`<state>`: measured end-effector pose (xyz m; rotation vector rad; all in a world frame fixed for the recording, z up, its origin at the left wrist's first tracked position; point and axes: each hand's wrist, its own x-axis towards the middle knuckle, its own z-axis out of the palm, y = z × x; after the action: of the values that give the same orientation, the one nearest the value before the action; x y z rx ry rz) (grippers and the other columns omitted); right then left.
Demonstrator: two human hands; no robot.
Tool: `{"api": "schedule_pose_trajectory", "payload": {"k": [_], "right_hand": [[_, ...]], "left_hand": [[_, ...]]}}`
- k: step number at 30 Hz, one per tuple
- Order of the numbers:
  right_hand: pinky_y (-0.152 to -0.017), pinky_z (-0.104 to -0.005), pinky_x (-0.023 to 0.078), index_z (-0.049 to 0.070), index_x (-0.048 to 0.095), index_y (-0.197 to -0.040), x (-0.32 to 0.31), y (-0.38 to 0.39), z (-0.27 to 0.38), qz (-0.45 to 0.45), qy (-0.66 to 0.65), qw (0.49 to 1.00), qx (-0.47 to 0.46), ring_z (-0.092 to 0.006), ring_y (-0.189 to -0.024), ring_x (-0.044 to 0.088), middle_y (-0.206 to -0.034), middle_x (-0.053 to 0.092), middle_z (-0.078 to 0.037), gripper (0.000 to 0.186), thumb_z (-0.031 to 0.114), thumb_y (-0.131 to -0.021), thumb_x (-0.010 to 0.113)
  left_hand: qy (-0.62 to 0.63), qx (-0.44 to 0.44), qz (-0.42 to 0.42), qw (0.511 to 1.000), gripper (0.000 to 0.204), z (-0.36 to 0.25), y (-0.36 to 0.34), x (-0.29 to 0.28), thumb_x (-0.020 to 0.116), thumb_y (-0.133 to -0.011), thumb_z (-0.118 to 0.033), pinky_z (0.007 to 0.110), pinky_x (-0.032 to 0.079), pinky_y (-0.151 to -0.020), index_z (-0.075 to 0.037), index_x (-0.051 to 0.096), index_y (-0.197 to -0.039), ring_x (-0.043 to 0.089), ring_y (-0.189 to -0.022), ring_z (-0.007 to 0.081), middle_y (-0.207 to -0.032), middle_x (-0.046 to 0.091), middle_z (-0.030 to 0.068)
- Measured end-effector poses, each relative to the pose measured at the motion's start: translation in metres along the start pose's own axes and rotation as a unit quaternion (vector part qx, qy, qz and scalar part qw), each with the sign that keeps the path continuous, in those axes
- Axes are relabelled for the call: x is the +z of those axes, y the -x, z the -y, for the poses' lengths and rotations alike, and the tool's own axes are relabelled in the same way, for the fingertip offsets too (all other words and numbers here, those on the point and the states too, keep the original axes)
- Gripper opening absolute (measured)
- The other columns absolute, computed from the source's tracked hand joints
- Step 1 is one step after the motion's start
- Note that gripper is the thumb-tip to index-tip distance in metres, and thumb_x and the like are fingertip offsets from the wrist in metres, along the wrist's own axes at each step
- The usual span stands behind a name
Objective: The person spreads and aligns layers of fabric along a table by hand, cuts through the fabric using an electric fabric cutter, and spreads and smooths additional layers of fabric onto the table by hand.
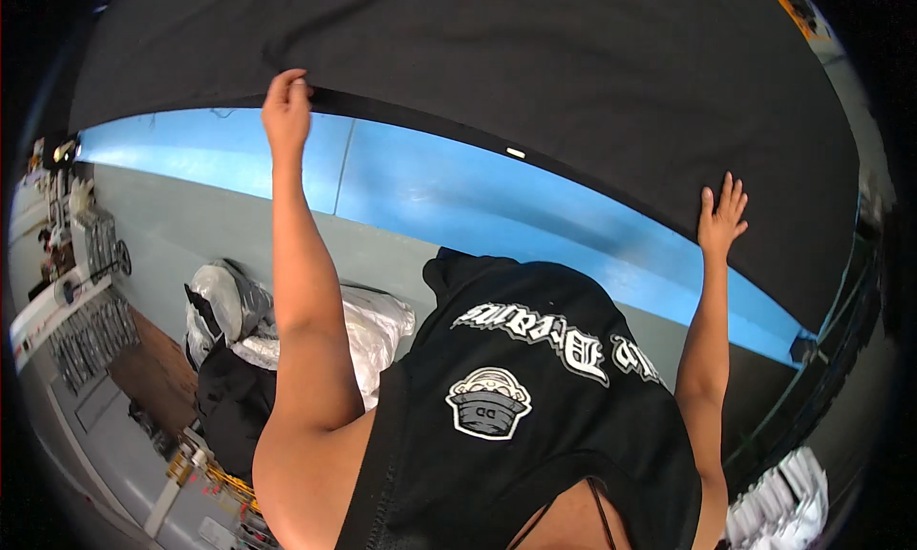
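A wide black fabric (554,53) covers the top of a long light blue table (430,187), whose front shows below the fabric's edge. My left hand (288,110) is at that edge on the left, fingers curled and pinching the cloth. Toward the right end, my right hand (721,217) lies on the fabric with fingers spread. A small pale rectangular piece (516,153) sits on the dark edge strip between my hands.
My body in a black sleeveless top is close to the table. Plastic-wrapped bundles (373,321) and dark material (234,407) are piled on the floor at left, near shelving and equipment (91,330). A white stack (783,502) stands at lower right.
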<state>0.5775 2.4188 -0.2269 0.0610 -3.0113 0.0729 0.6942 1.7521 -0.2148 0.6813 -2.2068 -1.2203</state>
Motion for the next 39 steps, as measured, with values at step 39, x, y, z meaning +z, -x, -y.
{"api": "schedule_pose_trajectory", "payload": {"k": [39], "right_hand": [[-0.101, -0.0699, 0.007, 0.028, 0.032, -0.143, -0.005, 0.013, 0.130, 0.002, 0.003, 0.995, -0.104, -0.0358, -0.140, 0.012, -0.151, 0.021, -0.009, 0.066, 0.062, -0.087, 0.041]], "left_hand": [[-0.264, 0.002, -0.096, 0.960, 0.018, -0.005, 0.017, 0.020, 0.066, -0.083, -0.022, 0.038, 0.045, -0.068, -0.005, 0.058, -0.086, 0.056, -0.072, 0.0243, -0.074, 0.060, 0.0082]]}}
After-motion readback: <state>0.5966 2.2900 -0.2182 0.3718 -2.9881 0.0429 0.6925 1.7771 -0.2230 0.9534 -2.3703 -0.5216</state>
